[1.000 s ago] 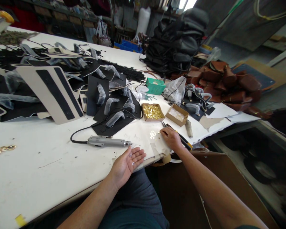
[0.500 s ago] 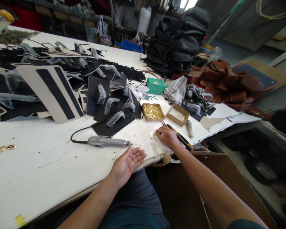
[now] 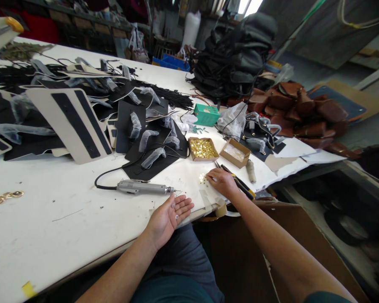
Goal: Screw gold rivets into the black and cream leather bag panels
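My left hand [image 3: 166,219] is palm up with its fingers stretched out, above the table's front edge. A small white ring [image 3: 177,216] rests on it near the finger bases, and another small pale piece lies by the thumb. Just beyond the thumb is a grey electric screwdriver [image 3: 145,187], lying on the table with its bit to the right. My right hand [image 3: 222,181] is closed, fingertips pressed together at the tabletop beside scattered small gold rings [image 3: 203,179]. What those fingertips pinch is too small to make out.
Behind my right hand stand a carton of gold pieces [image 3: 203,148] and a carton of whitish pieces [image 3: 235,152]. Pliers [image 3: 243,188] lie beside my right wrist. Black panels with wrapped handles [image 3: 154,166] cover the back left; black bags [image 3: 236,54] are piled behind.
The view has shifted very slightly. Both hands keep nearly the same place, the left palm up and the right fingertips at the gold rings.
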A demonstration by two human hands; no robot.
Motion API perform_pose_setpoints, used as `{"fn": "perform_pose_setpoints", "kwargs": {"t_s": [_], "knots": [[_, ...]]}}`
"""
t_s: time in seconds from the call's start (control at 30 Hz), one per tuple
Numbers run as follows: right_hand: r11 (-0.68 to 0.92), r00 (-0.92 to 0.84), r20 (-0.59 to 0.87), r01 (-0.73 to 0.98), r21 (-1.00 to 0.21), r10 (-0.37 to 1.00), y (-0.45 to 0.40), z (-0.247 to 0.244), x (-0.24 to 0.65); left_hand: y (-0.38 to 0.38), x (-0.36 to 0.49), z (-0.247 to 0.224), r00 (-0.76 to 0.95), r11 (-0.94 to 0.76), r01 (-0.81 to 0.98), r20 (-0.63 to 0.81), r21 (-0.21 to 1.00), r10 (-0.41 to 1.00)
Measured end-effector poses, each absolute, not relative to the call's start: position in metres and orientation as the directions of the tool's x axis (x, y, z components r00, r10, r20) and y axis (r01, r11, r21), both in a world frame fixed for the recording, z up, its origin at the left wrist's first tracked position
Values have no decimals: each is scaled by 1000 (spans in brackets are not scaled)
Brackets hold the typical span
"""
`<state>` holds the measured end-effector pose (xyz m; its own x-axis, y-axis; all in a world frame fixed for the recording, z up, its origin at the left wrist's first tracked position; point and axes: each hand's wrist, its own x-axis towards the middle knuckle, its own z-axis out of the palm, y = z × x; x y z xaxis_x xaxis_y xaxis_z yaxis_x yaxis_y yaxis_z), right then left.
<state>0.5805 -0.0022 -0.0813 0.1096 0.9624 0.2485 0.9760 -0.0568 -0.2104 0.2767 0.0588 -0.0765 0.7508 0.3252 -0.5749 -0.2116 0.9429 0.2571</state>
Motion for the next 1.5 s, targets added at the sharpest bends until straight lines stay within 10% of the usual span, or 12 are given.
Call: {"fn": "perform_pose_setpoints", "kwargs": {"t_s": [0.37, 0.57, 0.83, 1.5], "knots": [[-96, 214, 413, 952, -289, 885, -3, -66, 566, 60, 276, -76, 755, 944, -219, -571, 247, 324], [165, 7, 363, 882, -441, 932, -3, -47, 481, 62, 276, -78, 772, 948, -254, -551, 193, 318], [262, -212, 205, 928, -264, 956, -4, -58, 420, 61, 272, -80, 825, 937, -289, -445, 198, 349], [196, -135, 183, 906, -376, 974, 3, -48, 417, 58, 276, -79, 748, 918, -342, -534, 198, 394]]}}
